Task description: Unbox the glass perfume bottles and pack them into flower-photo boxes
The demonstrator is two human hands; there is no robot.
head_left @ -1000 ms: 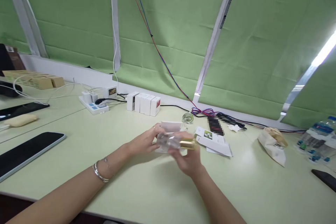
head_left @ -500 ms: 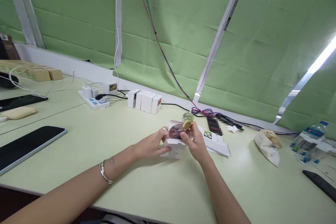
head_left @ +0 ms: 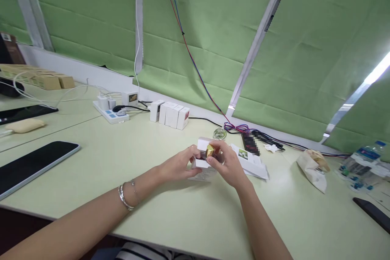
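My left hand point(head_left: 183, 163) is closed on the left side of a small white carton point(head_left: 203, 176), which has its top flap up and print on the front. My right hand point(head_left: 229, 165) pinches the gold cap of a small bottle point(head_left: 209, 151) over the carton's open top. Most of the bottle's dark reddish body is inside the carton or hidden by my fingers. Just behind lies a round clear glass-like piece point(head_left: 219, 133). To the right of my right hand is a flat white carton point(head_left: 250, 161) with a green picture.
Several small white boxes point(head_left: 173, 115) stand by the wall, beside a power strip point(head_left: 111, 116). Phones point(head_left: 36, 164) lie at the left. Bundled cables point(head_left: 265, 138), a beige pouch point(head_left: 311, 168) and plastic bottles point(head_left: 365, 162) are at the right.
My right hand has lowered the bottle into the white carton and tipped it more upright. Its reddish body, plainly visible before, is now mostly hidden. My left hand stays on the carton.
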